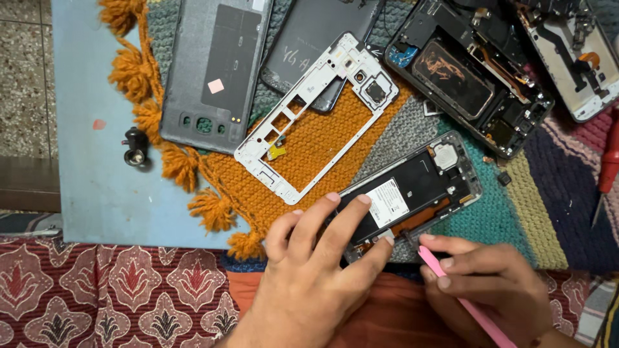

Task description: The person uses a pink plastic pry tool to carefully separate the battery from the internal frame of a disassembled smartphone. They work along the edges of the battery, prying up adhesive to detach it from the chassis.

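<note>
The opened phone (412, 193) lay backless; the left hand (316, 270) pinned its lower end, fingers spread, while the right hand (490, 283) pinched a pink pry tool (461, 299) at its bottom edge, battery still seated.

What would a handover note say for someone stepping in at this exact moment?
Left hand: steadies the opened phone on the knitted mat, fingers along its lower edge.
Right hand: grip on a pink pry tool, tip at the phone's lower edge beside the battery.
Done: back is off, insides exposed.
Left: battery still seated.
Nearby: white mid-frame, grey back cover, two more opened phones top right.
</note>
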Demonstrator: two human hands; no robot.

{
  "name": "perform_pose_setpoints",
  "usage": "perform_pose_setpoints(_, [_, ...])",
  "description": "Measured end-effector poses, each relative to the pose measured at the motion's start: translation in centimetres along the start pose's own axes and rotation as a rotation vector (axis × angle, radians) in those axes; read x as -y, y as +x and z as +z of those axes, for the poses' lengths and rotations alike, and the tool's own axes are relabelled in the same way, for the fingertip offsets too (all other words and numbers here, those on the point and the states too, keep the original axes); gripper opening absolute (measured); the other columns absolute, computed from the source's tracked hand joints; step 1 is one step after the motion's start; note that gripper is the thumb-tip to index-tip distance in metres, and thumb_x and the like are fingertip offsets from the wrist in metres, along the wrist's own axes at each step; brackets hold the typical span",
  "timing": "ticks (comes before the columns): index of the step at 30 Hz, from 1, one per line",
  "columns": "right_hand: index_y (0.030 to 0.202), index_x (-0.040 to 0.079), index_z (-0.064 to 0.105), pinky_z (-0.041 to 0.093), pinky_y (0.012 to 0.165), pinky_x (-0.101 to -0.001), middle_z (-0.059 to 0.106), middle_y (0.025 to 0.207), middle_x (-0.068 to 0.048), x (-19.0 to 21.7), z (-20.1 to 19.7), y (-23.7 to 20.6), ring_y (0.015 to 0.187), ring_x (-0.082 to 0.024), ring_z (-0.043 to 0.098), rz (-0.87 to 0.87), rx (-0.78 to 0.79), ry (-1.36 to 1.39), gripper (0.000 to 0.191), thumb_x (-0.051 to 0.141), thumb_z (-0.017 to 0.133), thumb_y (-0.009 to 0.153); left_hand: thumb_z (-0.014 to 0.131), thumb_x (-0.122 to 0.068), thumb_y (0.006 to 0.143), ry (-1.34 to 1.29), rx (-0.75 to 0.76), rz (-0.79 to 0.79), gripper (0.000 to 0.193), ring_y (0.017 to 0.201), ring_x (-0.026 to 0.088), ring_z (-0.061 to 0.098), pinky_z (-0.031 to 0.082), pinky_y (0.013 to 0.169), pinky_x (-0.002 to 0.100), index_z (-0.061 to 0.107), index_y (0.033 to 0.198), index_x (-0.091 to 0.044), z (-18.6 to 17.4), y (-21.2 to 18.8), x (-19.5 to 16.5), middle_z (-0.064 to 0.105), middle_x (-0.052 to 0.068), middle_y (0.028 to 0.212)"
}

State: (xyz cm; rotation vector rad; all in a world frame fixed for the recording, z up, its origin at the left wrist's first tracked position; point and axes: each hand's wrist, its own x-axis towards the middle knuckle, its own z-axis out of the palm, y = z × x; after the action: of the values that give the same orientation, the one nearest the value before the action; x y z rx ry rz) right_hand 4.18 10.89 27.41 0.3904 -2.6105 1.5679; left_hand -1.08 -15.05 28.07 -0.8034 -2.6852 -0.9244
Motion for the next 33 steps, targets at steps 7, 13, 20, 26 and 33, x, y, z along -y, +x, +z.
perform_pose_setpoints(7, [0.092,0.011,0.071,0.068,0.093,-0.0361,0.066,0.101,-0.006,1.5,-0.9,2.6,0.108,-0.028,0.076,0.057,0.077,0.101,0.020,-0.001,0.081,0.080,0.070,-0.028,0.095,-0.006,0.019,-0.005,0.028,0.139,0.030,0.049,0.031,0.110,0.046,0.068,0.123,-0.028,-0.1,0.2,-0.2,0.056,0.006,0.147])
perform_pose_setpoints(13, [0.091,0.008,0.073,0.067,0.093,-0.0376,0.068,0.100,-0.007,1.7,-2.0,3.1,0.111,-0.030,0.076,0.120,0.169,0.119,0.017,0.001,0.083,0.078,0.068,-0.026,0.095,0.004,0.027,-0.021,0.026,0.138,0.029,0.049,0.031,0.111,0.046,0.069,0.120,-0.027,-0.3,0.3,-0.3,0.058,0.006,0.144])
perform_pose_setpoints(20, [0.086,0.009,0.076,0.067,0.093,-0.0356,0.068,0.102,-0.006,1.1,-1.9,2.2,0.114,-0.032,0.074,0.102,0.216,0.093,0.017,0.003,0.084,0.073,0.067,-0.025,0.095,0.017,0.032,-0.016,0.025,0.138,0.029,0.049,0.031,0.111,0.046,0.069,0.120,-0.026,-0.5,0.3,-0.3,0.059,0.007,0.143])
perform_pose_setpoints(26, [0.084,0.011,0.078,0.066,0.091,-0.0309,0.069,0.101,0.000,0.7,-1.5,1.8,0.114,-0.029,0.074,-0.084,0.237,-0.147,0.014,0.008,0.086,0.074,0.066,-0.026,0.095,0.015,0.031,-0.011,0.024,0.137,0.029,0.050,0.032,0.110,0.046,0.069,0.120,-0.026,-0.5,0.5,-0.3,0.059,0.006,0.141])
perform_pose_setpoints(33, [0.082,0.010,0.076,0.063,0.088,-0.0311,0.067,0.101,-0.002,0.6,-1.2,1.3,0.113,-0.029,0.075,0.024,0.152,-0.003,0.016,0.003,0.085,0.071,0.062,-0.025,0.096,0.015,0.047,0.008,0.030,0.138,0.031,0.049,0.032,0.110,0.048,0.068,0.125,-0.028,-0.8,0.6,-0.3,0.058,0.009,0.141])
